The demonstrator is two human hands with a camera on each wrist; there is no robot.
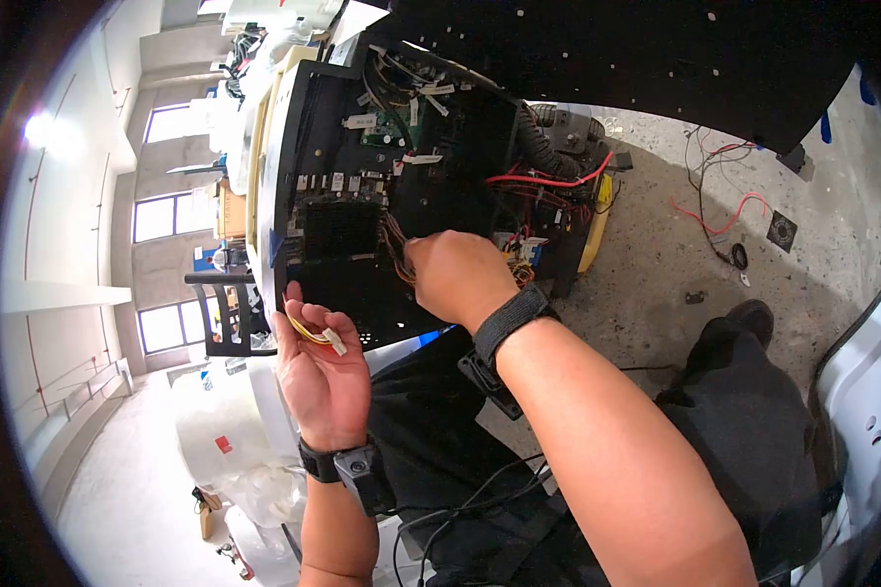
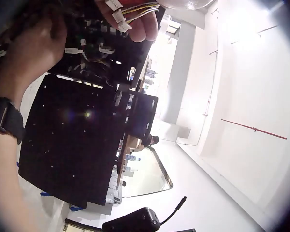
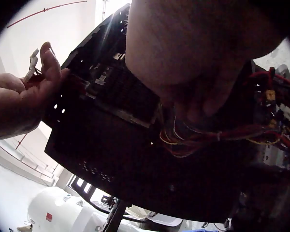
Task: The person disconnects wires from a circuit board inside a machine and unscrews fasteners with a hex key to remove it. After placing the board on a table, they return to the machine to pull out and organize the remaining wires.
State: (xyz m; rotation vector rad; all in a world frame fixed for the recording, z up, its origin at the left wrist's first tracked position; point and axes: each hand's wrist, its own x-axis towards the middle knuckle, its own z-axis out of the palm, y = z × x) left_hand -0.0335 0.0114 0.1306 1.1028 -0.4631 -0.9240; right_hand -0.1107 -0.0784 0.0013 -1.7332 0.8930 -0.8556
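My left hand point(image 1: 325, 377) is palm up at the near left corner of an open black equipment panel point(image 1: 357, 279). It holds a short lead of yellow and dark wires point(image 1: 306, 331) that ends in white plug connectors point(image 2: 120, 20) lying over the fingers. Lower on the same panel, my right hand point(image 1: 460, 274) bends over a bundle of thin brownish wires point(image 1: 394, 240). Its curled fingers point(image 3: 200, 108) grip wires of that bundle, and the back of the hand hides the fingertips in the head view. More of the bundle point(image 3: 183, 145) runs rightward below the hand.
A green circuit board point(image 1: 398, 129) with labelled cables sits farther up the panel. Thick red cables point(image 1: 548, 180) and a corrugated hose point(image 1: 535, 142) lie to the right. A black perforated cover point(image 1: 636, 59) stands beyond. Loose wires point(image 1: 719, 210) and a small fan point(image 1: 781, 231) are on the floor.
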